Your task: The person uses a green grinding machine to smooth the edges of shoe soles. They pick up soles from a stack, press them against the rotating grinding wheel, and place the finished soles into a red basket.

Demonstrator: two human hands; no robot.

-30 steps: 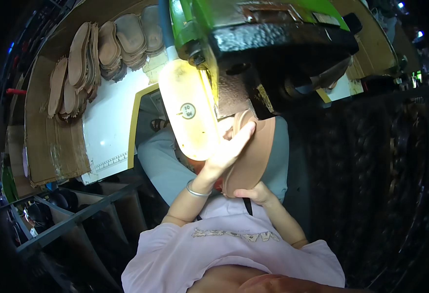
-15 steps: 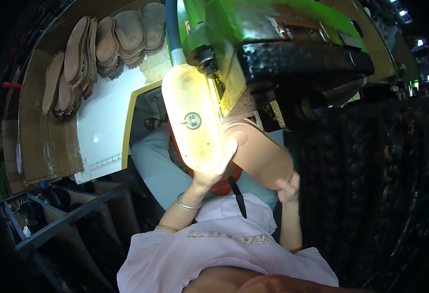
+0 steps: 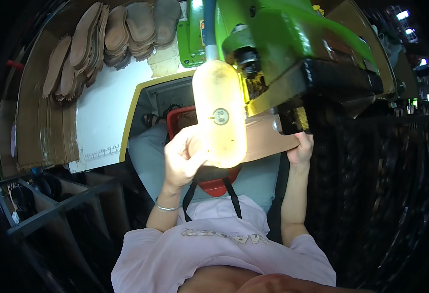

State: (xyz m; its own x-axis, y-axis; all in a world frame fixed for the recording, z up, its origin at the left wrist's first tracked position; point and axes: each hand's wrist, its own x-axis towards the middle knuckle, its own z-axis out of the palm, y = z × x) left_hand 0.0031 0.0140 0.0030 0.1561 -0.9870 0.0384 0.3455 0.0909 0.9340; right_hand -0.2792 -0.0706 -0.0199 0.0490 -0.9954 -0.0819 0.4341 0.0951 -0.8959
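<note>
A tan shoe insole (image 3: 268,139) lies almost crosswise beneath the head of a green machine (image 3: 292,44). My right hand (image 3: 301,148) grips its right end, thumb and fingers closed on the edge. At the other end, my left hand (image 3: 180,156) is closed with curled fingers, its fingertips partly behind a glowing oval lamp (image 3: 219,97). The lamp also covers the left part of the insole, so the left-hand grip is only partly visible. The machine's black lower housing (image 3: 339,78) overhangs the insole's far edge.
Stacks of rough-edged insoles (image 3: 85,39) stand on a white table (image 3: 102,117) at the far left, beside a cardboard sheet (image 3: 48,132). Below the lamp, a red bin (image 3: 175,119) sits between my legs. A grey divided rack (image 3: 68,205) stands at the lower left.
The insole has turned from a steep slant to nearly crosswise, its right end rising toward the machine. My left hand has shifted left, out from under the lamp; my right hand has moved up.
</note>
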